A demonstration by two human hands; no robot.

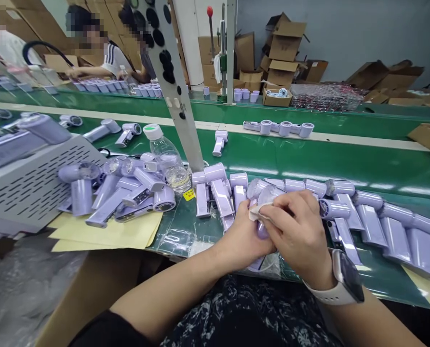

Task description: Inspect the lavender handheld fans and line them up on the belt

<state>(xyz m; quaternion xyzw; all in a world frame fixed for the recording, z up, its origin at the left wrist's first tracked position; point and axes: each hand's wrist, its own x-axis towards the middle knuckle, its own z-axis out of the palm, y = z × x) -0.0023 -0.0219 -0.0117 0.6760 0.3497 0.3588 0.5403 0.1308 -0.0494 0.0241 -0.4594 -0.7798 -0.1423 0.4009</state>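
At the near edge of the green bench, my left hand (246, 238) is closed around a lavender handheld fan (271, 193) shaped like a small hair dryer. Much of that fan is hidden behind my fingers. My right hand (302, 231) pinches a folded white cloth (260, 211), which touches the fan's head. Just left of my hands lie more lavender fans (220, 193), heads pointing away from me. A long row of similar fans (396, 236) stretches off to the right.
A fan pile (128, 188) lies on yellow sheets (106, 231) at left, beside a slotted grey box (45, 183). A clear bottle (167, 159) leans by a metal post (182, 106). Further fans (285, 127) sit on the green conveyor (345, 154). Co-workers sit across it, near cardboard boxes (285, 43).
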